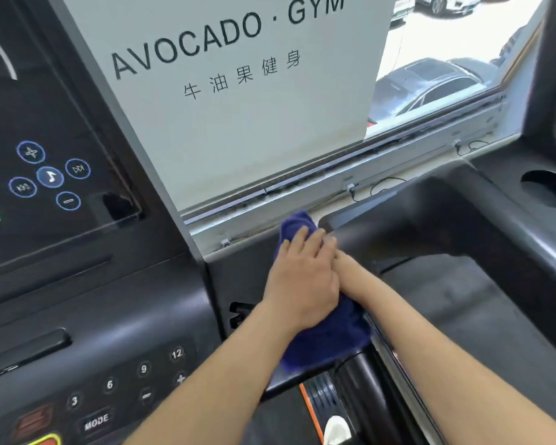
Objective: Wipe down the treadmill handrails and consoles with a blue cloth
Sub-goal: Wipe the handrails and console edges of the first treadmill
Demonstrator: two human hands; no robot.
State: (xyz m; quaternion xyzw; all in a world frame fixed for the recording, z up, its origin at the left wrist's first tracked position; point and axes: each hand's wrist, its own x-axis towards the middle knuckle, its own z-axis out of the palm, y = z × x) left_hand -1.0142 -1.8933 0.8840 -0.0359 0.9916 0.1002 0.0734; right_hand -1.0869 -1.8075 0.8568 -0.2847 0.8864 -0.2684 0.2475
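- Our left hand point(302, 277) pressed flat on the cloth point(328, 342) over the handrail point(353, 377), at three o'clock of the console point(61, 187).
- Our right hand point(344, 261) lay under it; we couldn't tell its grip.

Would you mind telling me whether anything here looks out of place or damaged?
Nothing looks damaged or spilled. Only the thin black cables stand out: they lie in loose loops along the window sill rather than tucked away.

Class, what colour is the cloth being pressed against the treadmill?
Dark blue. The cloth shows best in the head view, the only one given.
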